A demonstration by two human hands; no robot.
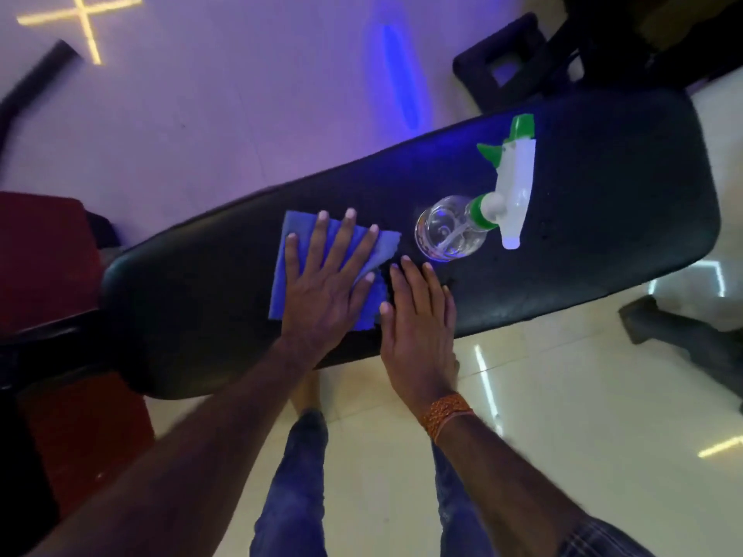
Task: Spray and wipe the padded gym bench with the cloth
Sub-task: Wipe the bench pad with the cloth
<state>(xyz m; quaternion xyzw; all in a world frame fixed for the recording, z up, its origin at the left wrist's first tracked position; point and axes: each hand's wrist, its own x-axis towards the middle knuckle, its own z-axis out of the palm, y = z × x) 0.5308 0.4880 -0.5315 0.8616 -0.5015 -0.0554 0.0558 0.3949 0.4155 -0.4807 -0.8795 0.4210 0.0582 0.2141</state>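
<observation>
A black padded bench [583, 243] runs across the view from lower left to upper right. A blue cloth [291, 259] lies flat on its middle. My left hand [325, 283] presses on the cloth with fingers spread. My right hand [418, 315] rests flat on the bare pad just right of the cloth, fingers together, holding nothing. A clear spray bottle [450, 229] with a white and green trigger head [512, 174] stands on the bench to the right of both hands, untouched.
The glossy tiled floor [563, 416] reflects ceiling lights. Black gym equipment frames [518, 58] stand beyond the bench's far end and at the right edge [683, 331]. A red padded piece [44, 255] sits at the left. My legs in blue jeans [297, 488] stand beside the bench.
</observation>
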